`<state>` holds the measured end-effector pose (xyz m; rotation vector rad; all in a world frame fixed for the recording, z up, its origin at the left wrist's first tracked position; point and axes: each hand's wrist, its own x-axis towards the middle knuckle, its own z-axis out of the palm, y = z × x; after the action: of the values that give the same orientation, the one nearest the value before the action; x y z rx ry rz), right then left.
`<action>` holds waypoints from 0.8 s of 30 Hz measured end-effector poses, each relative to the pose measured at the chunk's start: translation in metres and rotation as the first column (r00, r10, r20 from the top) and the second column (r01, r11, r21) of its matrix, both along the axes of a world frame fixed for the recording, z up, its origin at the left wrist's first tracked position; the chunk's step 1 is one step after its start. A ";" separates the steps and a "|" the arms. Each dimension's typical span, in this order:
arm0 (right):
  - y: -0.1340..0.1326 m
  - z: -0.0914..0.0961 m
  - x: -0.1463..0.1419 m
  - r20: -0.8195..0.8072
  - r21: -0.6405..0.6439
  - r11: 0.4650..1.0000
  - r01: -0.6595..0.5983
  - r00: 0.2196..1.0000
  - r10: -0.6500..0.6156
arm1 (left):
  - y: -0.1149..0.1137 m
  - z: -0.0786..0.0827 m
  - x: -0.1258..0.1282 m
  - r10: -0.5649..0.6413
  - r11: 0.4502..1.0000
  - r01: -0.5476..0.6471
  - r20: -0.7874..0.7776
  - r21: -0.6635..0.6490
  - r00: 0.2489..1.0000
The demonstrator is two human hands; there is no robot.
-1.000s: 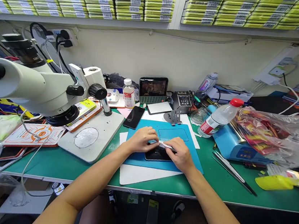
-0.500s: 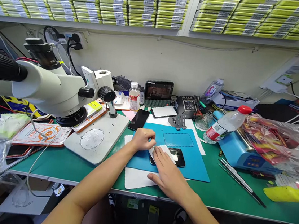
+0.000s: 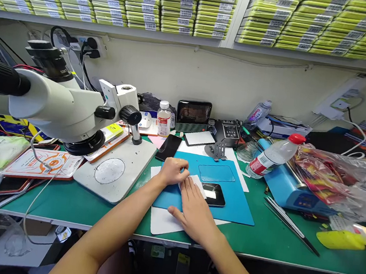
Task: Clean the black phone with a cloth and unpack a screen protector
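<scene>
2 hands meet on the blue mat [image 3: 237,210]. Leftmost, the microscope base [image 3: 114,177] sits near my left hand [image 3: 172,171], whose fingers are curled, pinching the left edge of a white sheet [image 3: 201,184]. My right hand [image 3: 196,209] lies flat, fingers straight, pressing that sheet down and gripping nothing. Just right of those fingers the dark phone [image 3: 216,195] shows from under the sheet, long axis running left to right, nearer my right hand. Beyond it the mat is bare to its edge; the tweezers [image 3: 289,223] lie well apart.
</scene>
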<state>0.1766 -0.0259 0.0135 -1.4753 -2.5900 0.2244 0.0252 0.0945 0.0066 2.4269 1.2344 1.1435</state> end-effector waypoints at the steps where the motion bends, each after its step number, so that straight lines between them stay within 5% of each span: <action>1: -0.002 -0.002 -0.002 -0.003 0.011 1.000 0.002 1.000 -0.002 | 0.000 0.000 0.000 0.007 1.000 -0.007 0.000 -0.005 1.000; 24: -0.017 -0.002 -0.002 -0.003 -0.005 0.989 0.150 0.989 -0.150 | 0.000 -0.003 -0.002 0.049 0.993 -0.049 -0.003 -0.103 0.999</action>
<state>0.1750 -0.0432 0.0115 -1.6597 -2.4625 0.2141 0.0229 0.0946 0.0041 2.3342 1.3260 1.0640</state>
